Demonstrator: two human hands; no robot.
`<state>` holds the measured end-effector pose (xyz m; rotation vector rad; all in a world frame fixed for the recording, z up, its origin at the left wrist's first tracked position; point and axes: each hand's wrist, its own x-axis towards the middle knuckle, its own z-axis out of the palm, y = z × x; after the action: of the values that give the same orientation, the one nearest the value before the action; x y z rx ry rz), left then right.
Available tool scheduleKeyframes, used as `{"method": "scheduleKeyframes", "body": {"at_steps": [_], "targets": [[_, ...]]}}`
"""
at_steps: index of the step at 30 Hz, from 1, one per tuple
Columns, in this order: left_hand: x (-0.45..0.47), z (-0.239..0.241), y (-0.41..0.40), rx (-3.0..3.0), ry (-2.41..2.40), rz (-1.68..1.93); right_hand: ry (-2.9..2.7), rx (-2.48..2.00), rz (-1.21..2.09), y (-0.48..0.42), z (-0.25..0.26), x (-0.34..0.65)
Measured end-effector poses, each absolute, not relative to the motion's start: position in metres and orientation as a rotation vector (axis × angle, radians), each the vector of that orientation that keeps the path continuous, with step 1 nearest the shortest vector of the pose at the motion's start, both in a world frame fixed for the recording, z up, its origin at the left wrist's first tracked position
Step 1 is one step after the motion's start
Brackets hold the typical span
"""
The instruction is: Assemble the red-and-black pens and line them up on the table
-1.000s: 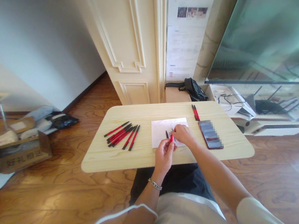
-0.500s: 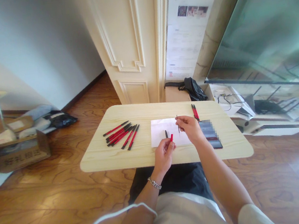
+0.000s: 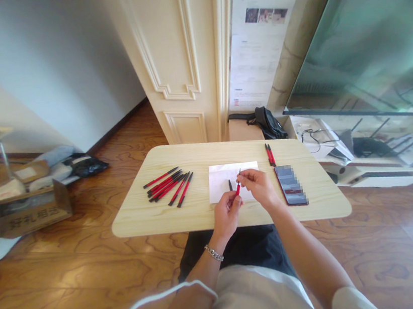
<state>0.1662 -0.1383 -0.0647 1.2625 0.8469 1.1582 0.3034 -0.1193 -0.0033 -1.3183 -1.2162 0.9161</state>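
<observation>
Pinching a red pen barrel between thumb and fingers, the left hand is keeping it above the near part of the white paper, just as half a second ago. The right hand is pinching a thin dark rod in its fingertips; then it was holding that rod apart, farther right, and now it is bringing it to the barrel's upper end, whether touching being hard to tell. The phone, partly covered then, is showing whole again. A black pen part is lying unmoved on the paper, while a loose bunch of red-and-black pens is resting on the table's left side and two more pens are lying just beyond the phone.
</observation>
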Motion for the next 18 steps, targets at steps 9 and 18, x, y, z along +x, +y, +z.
{"method": "scheduleKeyframes", "body": {"at_steps": [9, 18], "targets": [[0.166, -0.065, -0.138, 1.261, 0.833, 1.146, -1.244, -1.408, 0.829, -0.124, -0.014, 0.307], [0.164, -0.065, -0.139, 1.286, 0.828, 1.141, -1.396, -1.366, 0.933, -0.120, -0.018, 0.317]]}}
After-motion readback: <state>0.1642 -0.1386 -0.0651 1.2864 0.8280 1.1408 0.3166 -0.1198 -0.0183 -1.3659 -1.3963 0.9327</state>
